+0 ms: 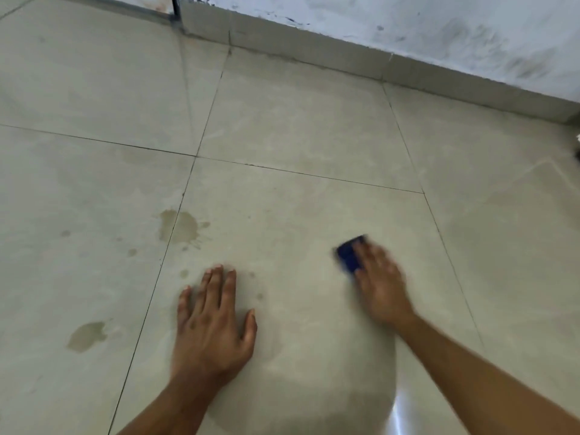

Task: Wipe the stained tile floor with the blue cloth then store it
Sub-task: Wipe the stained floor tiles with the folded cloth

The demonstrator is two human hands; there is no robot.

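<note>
Tile floor (pixel 298 127): pale beige, divided by dark grout lines, seen from above. Stains, at 9 o'clock from the left hand: one brownish patch (pixel 88 335) on the left tile; a larger splash (pixel 179 227) astride a grout line at 11 o'clock from that hand; small specks scattered nearby. Left hand (pixel 213 324): laid palm down on the floor, fingers straight and slightly spread, pointing to 12 o'clock, nothing held. Faint droplets (pixel 259 296) are noted just beside its thumb, at 1 o'clock. Cloth (pixel 350 255): blue, folded small, lying on the same tile as both hands, at 2 o'clock from the left hand, pressed to the floor under the right fingers, its far end showing at 11 o'clock from the right hand. Right hand (pixel 381 287): blurred; fingers laid over the cloth; whether they are curled round it or lie flat cannot be told. Skirting (pixel 314 50): a low tiled band running from 12 o'clock toward 3 o'clock at the floor's far edge. Wall (pixel 408 17): whitish, smudged with dark marks, above the skirting.
</note>
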